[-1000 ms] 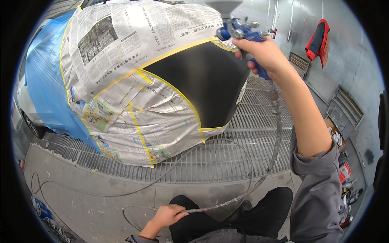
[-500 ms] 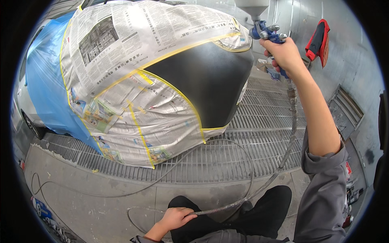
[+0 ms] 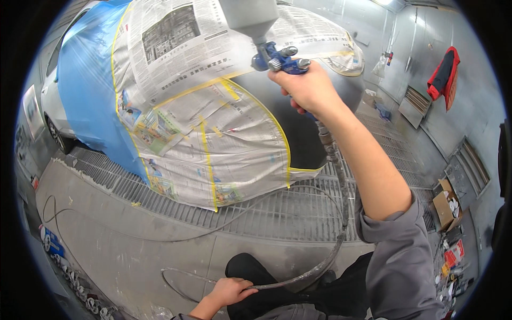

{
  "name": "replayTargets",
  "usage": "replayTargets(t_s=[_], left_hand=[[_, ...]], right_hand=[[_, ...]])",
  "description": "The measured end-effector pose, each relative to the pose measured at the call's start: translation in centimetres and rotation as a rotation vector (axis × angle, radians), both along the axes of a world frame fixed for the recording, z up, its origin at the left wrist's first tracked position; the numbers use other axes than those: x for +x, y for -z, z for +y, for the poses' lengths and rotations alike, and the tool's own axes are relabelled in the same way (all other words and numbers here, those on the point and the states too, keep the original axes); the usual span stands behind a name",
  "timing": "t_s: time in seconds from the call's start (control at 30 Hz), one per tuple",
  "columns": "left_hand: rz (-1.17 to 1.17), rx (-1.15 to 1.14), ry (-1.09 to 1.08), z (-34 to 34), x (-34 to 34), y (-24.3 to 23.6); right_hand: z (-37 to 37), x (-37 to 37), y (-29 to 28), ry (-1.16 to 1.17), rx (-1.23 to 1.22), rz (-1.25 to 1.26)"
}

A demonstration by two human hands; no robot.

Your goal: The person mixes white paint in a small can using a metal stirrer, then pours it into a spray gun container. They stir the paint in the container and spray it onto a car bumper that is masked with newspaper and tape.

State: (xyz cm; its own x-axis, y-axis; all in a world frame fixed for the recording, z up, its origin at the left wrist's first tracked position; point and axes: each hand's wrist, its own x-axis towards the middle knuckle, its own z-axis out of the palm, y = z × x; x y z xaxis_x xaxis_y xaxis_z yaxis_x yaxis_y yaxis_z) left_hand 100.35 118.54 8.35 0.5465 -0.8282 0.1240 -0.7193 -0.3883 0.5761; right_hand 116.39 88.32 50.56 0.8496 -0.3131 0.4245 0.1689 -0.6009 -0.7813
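My right hand (image 3: 308,88) is wrapped round the grip of a blue spray gun (image 3: 278,57), raised in front of the car's dark bumper panel (image 3: 304,125). A pale grey paint cup (image 3: 249,16) sits on top of the gun. From the handle a stained air hose (image 3: 341,186) hangs down and curves back toward my knee. Low in the view, my left hand (image 3: 230,292) is closed on that hose at my leg. Newspaper masking (image 3: 250,144) edged with yellow tape surrounds the bare dark panel, part of which my right arm and the gun hide.
Blue plastic sheeting (image 3: 88,90) covers the car's side at left. Floor grating (image 3: 266,213) runs under the car, and a thin hose loop lies across it. Along the right wall are a hanging red and black garment (image 3: 444,77) and a cardboard box (image 3: 447,205).
My right hand has brought the spray gun left and lower in the view, across the panel. The view has shifted, showing more of the right wall. My left hand stays on the hose.
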Motion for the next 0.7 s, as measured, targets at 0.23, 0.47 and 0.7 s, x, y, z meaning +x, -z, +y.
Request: replayTargets(t_s=[0.23,0.47,0.7], left_hand=[[-0.024,0.041,-0.051,1.4,-1.0,0.0],[-0.012,0.042,0.069,-0.9,-0.1,-0.8],[-0.043,-0.008,0.159,-3.7,0.5,-0.7]], right_hand=[[0.5,-0.3,3.1,-0.164,0.136,0.036],[-7.7,-6.4,3.3,0.04,0.24,0.007],[-16.6,-11.9,3.9,0.266,0.292,-0.102]])
